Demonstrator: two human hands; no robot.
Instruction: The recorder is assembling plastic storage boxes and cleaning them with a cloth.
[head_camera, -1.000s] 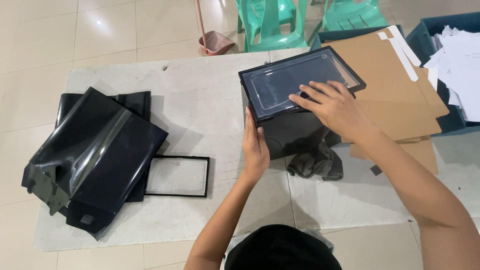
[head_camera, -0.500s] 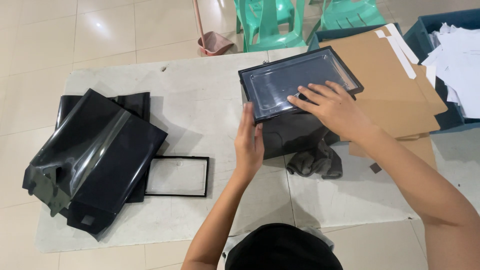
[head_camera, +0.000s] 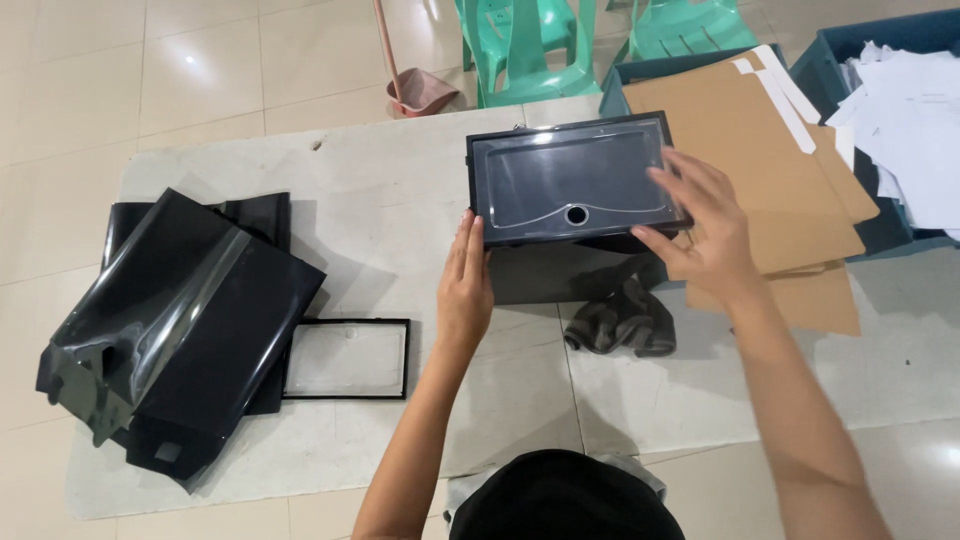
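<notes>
Left hand: my left hand lies flat and open, fingers together, its fingertips against the left edge of the black box — it steadies, it grips nothing.
Right hand: my right hand is spread wide over the box's right end, fingers on the lid's rim, thumb underneath at the front corner; it cups that corner more than it clamps it.
Black box: it sits on the pale mat near the far edge, its glossy recessed top with a small round hole facing up, level as far as I can tell.
Underneath: a dark grey cloth is bunched just in front of the box, partly under it.
Doing it well: I judge that even pressure from both ends keeps the top square — the left palm as a stop, the right fingers guiding.
Risk: the shiny surface probably slips and marks easily, so fingertips on rims only.
Nearby: a black frame and a heap of black sleeves lie well apart on my left; brown cardboard lies just right of the box.
</notes>
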